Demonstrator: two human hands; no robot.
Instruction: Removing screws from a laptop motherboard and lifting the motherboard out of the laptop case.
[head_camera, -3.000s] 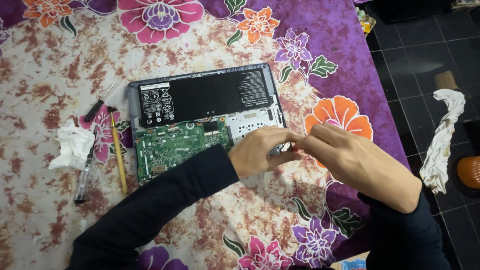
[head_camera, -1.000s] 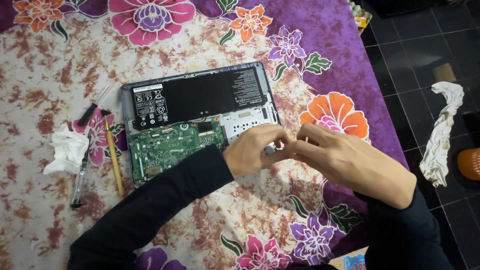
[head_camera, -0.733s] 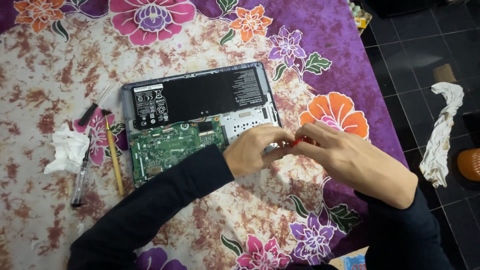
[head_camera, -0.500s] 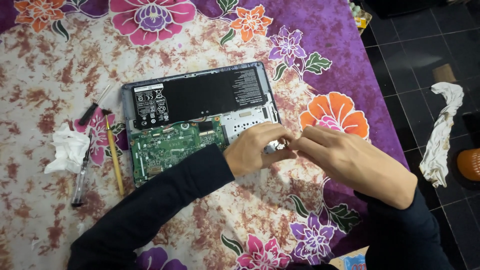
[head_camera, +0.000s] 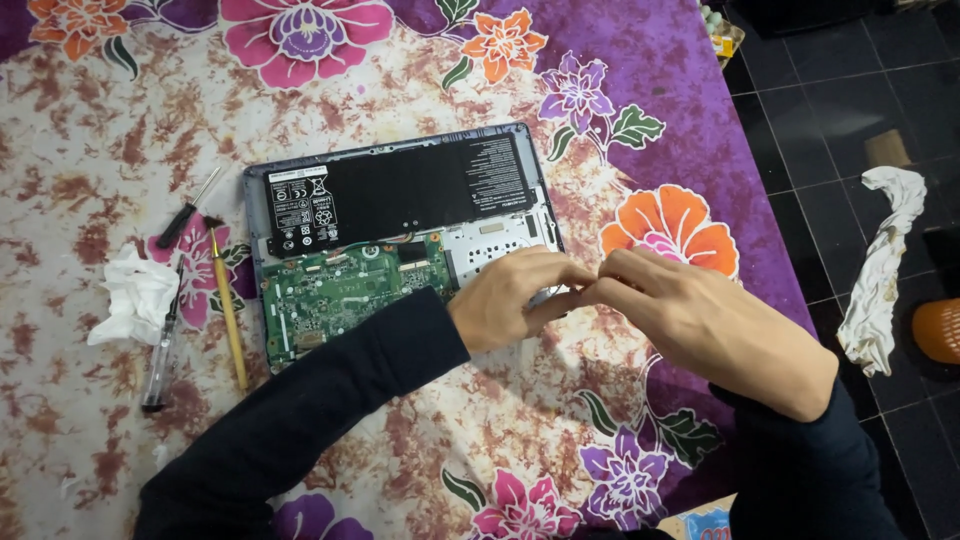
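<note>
Both hands (head_camera: 590, 295) meet fingertip-to-fingertip over the opened laptop's (head_camera: 400, 235) near-right corner.

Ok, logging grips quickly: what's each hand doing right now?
Left hand: fingers curled, pinching at the opened laptop's corner; what it holds cannot be told.
Right hand: the same.

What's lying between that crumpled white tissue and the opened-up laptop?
In the head view, two tools lie between the white tissue and the open laptop: a clear-handled screwdriver beside the tissue, and a yellow-handled brush nearer the laptop.
</note>
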